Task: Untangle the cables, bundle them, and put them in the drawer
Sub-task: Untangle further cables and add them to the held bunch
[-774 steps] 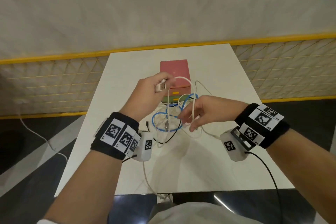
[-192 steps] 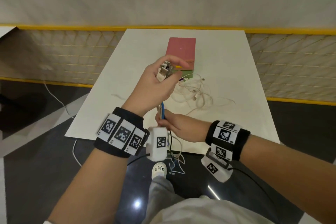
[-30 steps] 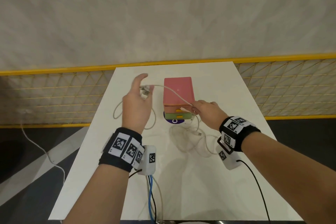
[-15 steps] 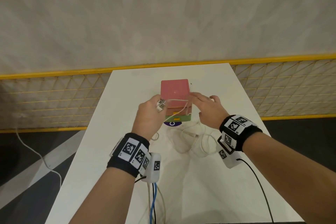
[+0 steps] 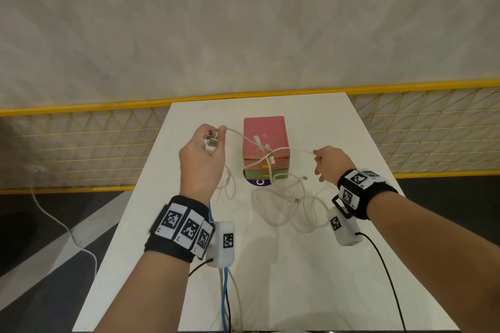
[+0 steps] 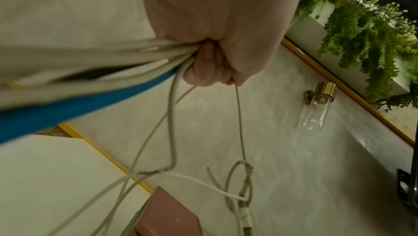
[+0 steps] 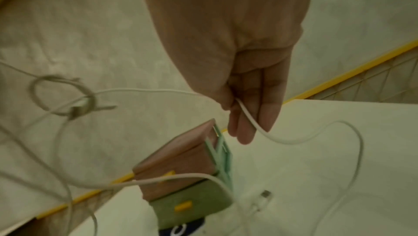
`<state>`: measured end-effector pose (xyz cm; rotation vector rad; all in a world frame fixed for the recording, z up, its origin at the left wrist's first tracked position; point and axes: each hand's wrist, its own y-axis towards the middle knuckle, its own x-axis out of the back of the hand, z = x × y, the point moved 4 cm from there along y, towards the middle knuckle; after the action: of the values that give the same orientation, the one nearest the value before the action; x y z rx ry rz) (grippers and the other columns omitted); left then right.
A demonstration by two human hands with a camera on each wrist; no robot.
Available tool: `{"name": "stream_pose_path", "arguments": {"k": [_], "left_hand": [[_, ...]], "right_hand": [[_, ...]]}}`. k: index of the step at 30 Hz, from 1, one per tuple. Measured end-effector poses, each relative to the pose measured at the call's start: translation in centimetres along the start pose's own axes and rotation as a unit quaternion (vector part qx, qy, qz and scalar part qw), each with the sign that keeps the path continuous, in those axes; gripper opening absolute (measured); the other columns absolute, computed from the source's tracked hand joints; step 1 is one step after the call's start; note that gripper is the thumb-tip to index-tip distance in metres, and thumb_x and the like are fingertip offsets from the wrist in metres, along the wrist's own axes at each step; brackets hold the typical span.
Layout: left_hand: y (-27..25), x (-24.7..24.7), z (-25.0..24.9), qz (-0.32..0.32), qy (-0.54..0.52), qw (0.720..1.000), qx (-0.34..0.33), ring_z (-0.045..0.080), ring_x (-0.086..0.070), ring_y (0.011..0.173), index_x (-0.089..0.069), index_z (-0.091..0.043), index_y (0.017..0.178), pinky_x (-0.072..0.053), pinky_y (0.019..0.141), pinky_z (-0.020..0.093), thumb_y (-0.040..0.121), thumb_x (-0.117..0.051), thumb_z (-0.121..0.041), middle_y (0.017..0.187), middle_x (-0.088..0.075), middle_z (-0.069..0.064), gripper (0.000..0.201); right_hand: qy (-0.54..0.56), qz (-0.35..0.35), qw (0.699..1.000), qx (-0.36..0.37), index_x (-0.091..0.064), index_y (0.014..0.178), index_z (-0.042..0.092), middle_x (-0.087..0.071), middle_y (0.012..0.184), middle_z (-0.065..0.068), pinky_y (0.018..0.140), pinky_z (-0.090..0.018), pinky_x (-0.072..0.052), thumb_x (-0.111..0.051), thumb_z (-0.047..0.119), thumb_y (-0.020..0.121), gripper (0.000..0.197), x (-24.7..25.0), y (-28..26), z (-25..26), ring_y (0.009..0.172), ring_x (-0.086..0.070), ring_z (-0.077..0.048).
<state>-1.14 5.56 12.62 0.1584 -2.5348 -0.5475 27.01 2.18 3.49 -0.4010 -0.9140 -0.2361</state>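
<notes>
White cable [image 5: 293,149]: now stretched taut across mid-frame, knotted above the pink drawer box [image 5: 265,139]; half a second ago both hands sat close together at the box.
Left hand [image 5: 201,157]: raised left of centre, grip closed on plug ends and a cable bundle including a blue cable [image 6: 68,109].
Right hand [image 5: 331,163]: pulled out to the right, fingertips pinching the white cable.
Loose cables [image 5: 292,205]: lying on the worktop [image 5: 297,278], lower centre.

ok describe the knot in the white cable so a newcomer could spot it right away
On the white table stands a pink-topped drawer box. Above it a white cable stretches between the left hand and right hand. The knot hangs midair; the other white cables lie slack.
</notes>
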Motion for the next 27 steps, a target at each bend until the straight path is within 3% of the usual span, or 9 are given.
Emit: {"name": "stream_pose_path", "arguments": {"k": [2,4,6,8,10,14,20,23,27], "left_hand": [[0.3,0.1,0.1,0.010,0.007,1.000,-0.001,0.005,-0.050,0.058,-0.056,-0.017,0.085,-0.036,0.052,0.007,0.097,-0.054,-0.039,0.064,-0.052,-0.012,0.025],[0.2,-0.4,0.1,0.045,0.002,0.999,-0.016,0.005,-0.050,0.058,-0.057,-0.018,0.083,-0.035,0.053,0.008,0.096,-0.056,-0.038,0.065,-0.053,-0.012,0.024],[-0.2,-1.4,-0.1,0.083,-0.006,0.996,-0.033,0.009,-0.051,0.061,-0.058,-0.019,0.083,-0.036,0.056,0.008,0.096,-0.058,-0.036,0.068,-0.056,-0.012,0.022],[-0.7,-2.3,-0.5,0.109,-0.017,0.993,-0.036,0.006,-0.053,0.065,-0.058,-0.022,0.080,-0.036,0.058,0.008,0.096,-0.059,-0.035,0.070,-0.057,-0.012,0.020],[-1.0,-2.7,-1.1,0.112,-0.027,0.993,-0.038,-0.005,-0.053,0.064,-0.054,-0.030,0.075,-0.037,0.057,0.006,0.096,-0.060,-0.034,0.068,-0.056,-0.015,0.022],[-0.6,-1.8,-0.8,0.053,-0.036,0.998,-0.029,-0.007,-0.052,0.060,-0.055,-0.023,0.081,-0.036,0.056,0.005,0.096,-0.059,-0.034,0.065,-0.055,-0.014,0.019],[-0.5,-0.4,0.7,0.006,-0.020,1.000,0.010,-0.004,-0.052,0.059,-0.054,-0.021,0.083,-0.035,0.053,0.006,0.096,-0.056,-0.039,0.064,-0.053,-0.012,0.023],[-0.2,-0.1,0.7,-0.010,-0.036,0.999,0.023,-0.007,-0.053,0.065,-0.057,-0.016,0.086,-0.035,0.057,0.004,0.097,-0.056,-0.037,0.068,-0.055,-0.013,0.024],[0.4,0.4,1.1,-0.026,-0.058,0.997,0.039,0.005,-0.051,0.064,-0.060,-0.014,0.090,-0.042,0.063,0.023,0.097,-0.056,-0.040,0.070,-0.055,-0.012,0.027]], "right_hand": [[-0.013,0.005,1.000,0.014,-0.049,0.132,-0.002,-0.065,0.112,-0.022,0.081,-0.036,-0.053,-0.044,0.003,0.093,0.040,-0.3,0.3,-0.6,0.092,-0.065,-0.032],[-0.023,0.030,0.995,0.090,-0.028,0.148,0.013,-0.052,0.130,-0.017,0.100,-0.033,-0.041,-0.053,0.009,0.091,0.062,-0.7,-0.2,0.8,0.117,-0.053,-0.027],[0.054,0.033,0.980,0.191,-0.028,0.148,0.020,-0.044,0.133,-0.005,0.109,-0.028,-0.032,-0.061,0.015,0.089,0.067,-0.8,-1.5,3.9,0.124,-0.043,-0.015],[0.137,0.013,0.946,0.294,-0.048,0.136,0.018,-0.051,0.129,-0.001,0.105,-0.024,-0.040,-0.065,0.020,0.088,0.051,-0.8,-3.1,7.3,0.118,-0.048,-0.006],[0.179,0.028,0.918,0.353,-0.063,0.113,0.012,-0.062,0.105,0.003,0.084,-0.011,-0.045,-0.064,0.013,0.089,0.024,-1.6,-4.3,9.8,0.094,-0.058,0.004],[0.156,0.031,0.933,0.322,-0.070,0.093,0.013,-0.059,0.078,0.011,0.066,-0.012,-0.040,-0.064,0.012,0.088,0.008,-3.4,-3.3,8.9,0.068,-0.055,0.002],[0.110,0.001,0.950,0.293,-0.070,0.093,0.008,-0.053,0.094,-0.008,0.070,-0.025,-0.049,-0.072,-0.002,0.077,0.020,-3.5,-2.3,6.6,0.079,-0.053,-0.015],[0.176,-0.013,0.955,0.239,-0.065,0.098,0.001,-0.039,0.107,-0.010,0.065,-0.009,-0.046,-0.069,-0.013,0.073,0.029,-3.5,-1.8,6.2,0.080,-0.047,-0.004],[0.118,-0.009,0.975,0.188,-0.069,0.102,0.001,-0.059,0.094,-0.005,0.063,-0.010,-0.038,-0.072,0.004,0.079,0.024,-4.0,-1.4,4.6,0.079,-0.053,-0.015]]}}
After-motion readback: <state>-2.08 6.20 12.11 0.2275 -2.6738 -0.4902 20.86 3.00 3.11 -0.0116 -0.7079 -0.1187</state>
